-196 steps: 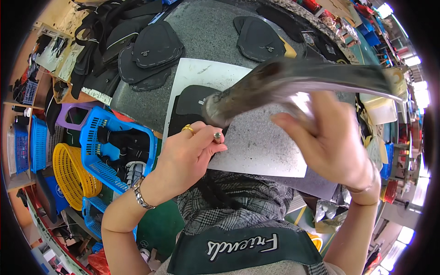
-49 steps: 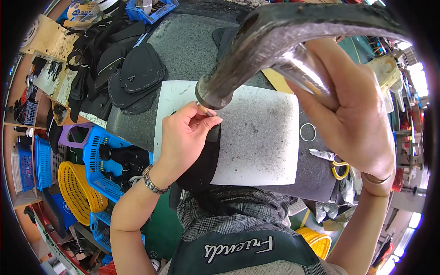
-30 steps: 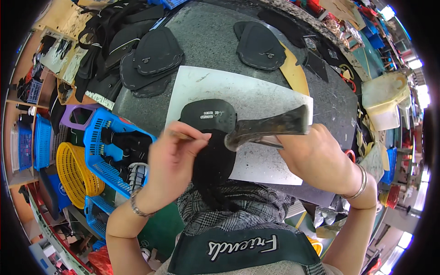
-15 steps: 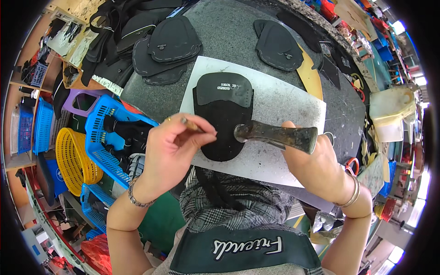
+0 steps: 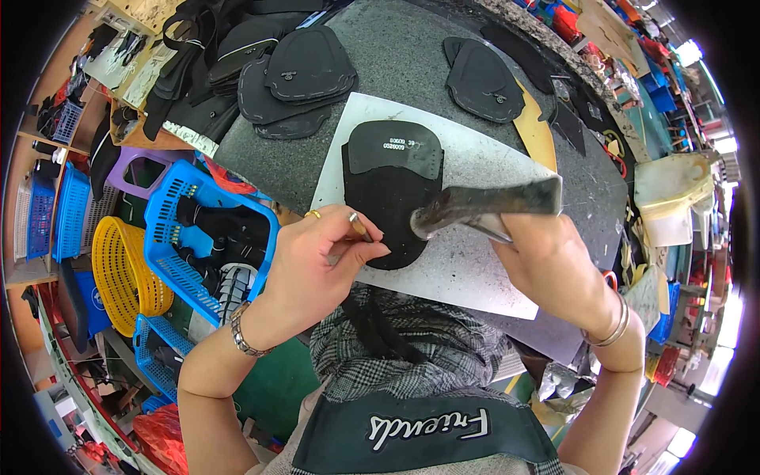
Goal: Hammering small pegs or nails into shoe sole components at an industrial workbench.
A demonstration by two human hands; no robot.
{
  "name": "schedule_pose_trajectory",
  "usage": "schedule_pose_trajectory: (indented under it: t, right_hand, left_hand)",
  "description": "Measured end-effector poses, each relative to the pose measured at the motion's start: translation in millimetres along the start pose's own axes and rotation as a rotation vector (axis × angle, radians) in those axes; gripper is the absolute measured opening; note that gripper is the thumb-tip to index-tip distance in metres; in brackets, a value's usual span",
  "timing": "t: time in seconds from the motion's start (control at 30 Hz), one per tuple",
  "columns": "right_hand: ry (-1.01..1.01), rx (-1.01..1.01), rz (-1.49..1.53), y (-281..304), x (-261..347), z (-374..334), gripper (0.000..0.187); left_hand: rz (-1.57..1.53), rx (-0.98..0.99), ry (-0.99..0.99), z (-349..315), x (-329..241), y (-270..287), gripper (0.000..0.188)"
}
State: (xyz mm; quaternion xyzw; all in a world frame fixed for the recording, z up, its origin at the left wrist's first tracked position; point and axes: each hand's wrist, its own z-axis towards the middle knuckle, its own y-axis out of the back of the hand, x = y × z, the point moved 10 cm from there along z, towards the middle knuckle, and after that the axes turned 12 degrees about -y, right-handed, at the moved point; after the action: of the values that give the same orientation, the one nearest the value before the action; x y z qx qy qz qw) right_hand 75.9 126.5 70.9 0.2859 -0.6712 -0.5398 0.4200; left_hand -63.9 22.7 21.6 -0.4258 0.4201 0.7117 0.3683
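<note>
My left hand [image 5: 317, 255] is closed, thumb and fingertips pinching a short brown rod with a metal end [image 5: 360, 228] over the left side of a black shoe-upper piece [image 5: 380, 190]. The rod's lower end is hidden by the fingers. My right hand [image 5: 546, 249] grips a worn, dark hammer [image 5: 491, 204]. Its round face hangs by the piece's right edge, while the flared end points right; the handle is mostly hidden. A thin metal part [image 5: 488, 227] also shows at the right fingers, its kind unclear. The black piece lies flat on a white board [image 5: 483, 265].
Stacked black pieces [image 5: 309, 67] lie on the dark table [image 5: 396, 55] at the far left, with more black pieces [image 5: 484, 83] at the far right beside a yellow sheet [image 5: 532, 127]. Blue [image 5: 162, 261] and yellow baskets [image 5: 111, 269] stand left of the table.
The hammer has turned and tilted, its flared end moving up and right. My left hand has shifted right, and the rod stands more upright. Both hands keep their hold.
</note>
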Motion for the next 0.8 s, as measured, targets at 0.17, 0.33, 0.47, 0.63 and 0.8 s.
schedule_pose_trajectory:
  t: [0.17,0.33,0.47,0.63,0.8]
  right_hand:
    - [0.058,-0.315,0.148,82.0,26.3,-3.7,0.023]
    - [0.048,-0.467,0.444,107.9,22.4,-20.0,0.03]
    - [0.072,-0.141,0.202,67.0,14.1,-23.8,0.032]
    - [0.124,0.118,-0.275,14.9,36.7,-8.8,0.043]
    - [0.15,0.054,-0.226,-13.0,30.8,-11.1,0.024]
  left_hand:
    - [-0.06,0.079,0.034,2.9,8.3,2.3,0.009]
    - [0.112,0.109,-0.125,0.7,-3.7,-1.8,0.011]
    - [0.366,0.145,-0.285,-2.5,-40.7,-9.5,0.011]
    - [0.012,0.044,0.06,-1.0,13.4,3.7,0.012]
    - [-0.167,0.048,0.125,-4.0,18.9,-6.0,0.009]
